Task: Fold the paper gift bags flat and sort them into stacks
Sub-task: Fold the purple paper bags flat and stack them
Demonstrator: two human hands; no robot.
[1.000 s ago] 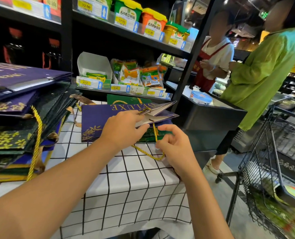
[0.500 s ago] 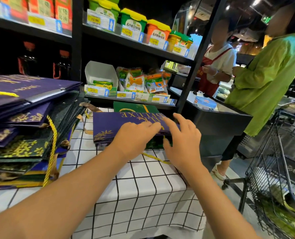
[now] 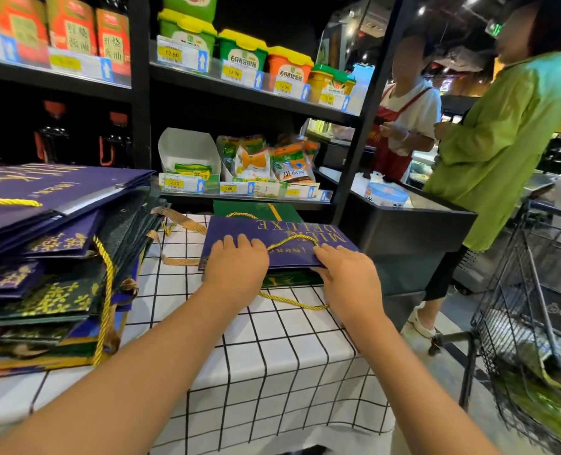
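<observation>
Head view: two bare forearms reach forward over a table [image 3: 272,372] covered with a white cloth marked in a black grid. The left hand [image 3: 236,267] lies flat, palm down, on the near left part of a purple bag [image 3: 282,241], fingers straight and together, a pressing touch rather than a grip. The right hand [image 3: 348,277] rests at the bag's near right corner, its fingers spread and laid on the edge; I cannot tell whether the thumb hooks under. The purple bag lies folded flat near the table's far right edge, on top of a green bag [image 3: 289,279] whose rim shows under it. One gold cord handle [image 3: 292,241] loops across the purple face between the hands; another cord [image 3: 292,302] trails on the cloth just below them. At the left stands a tall, slumped pile of flat bags [image 3: 52,257], purple and dark green, with gold cords hanging. Beyond are shop shelves [image 3: 246,90] with tubs and packets, two people standing at the right, and a wire trolley [image 3: 535,307].
</observation>
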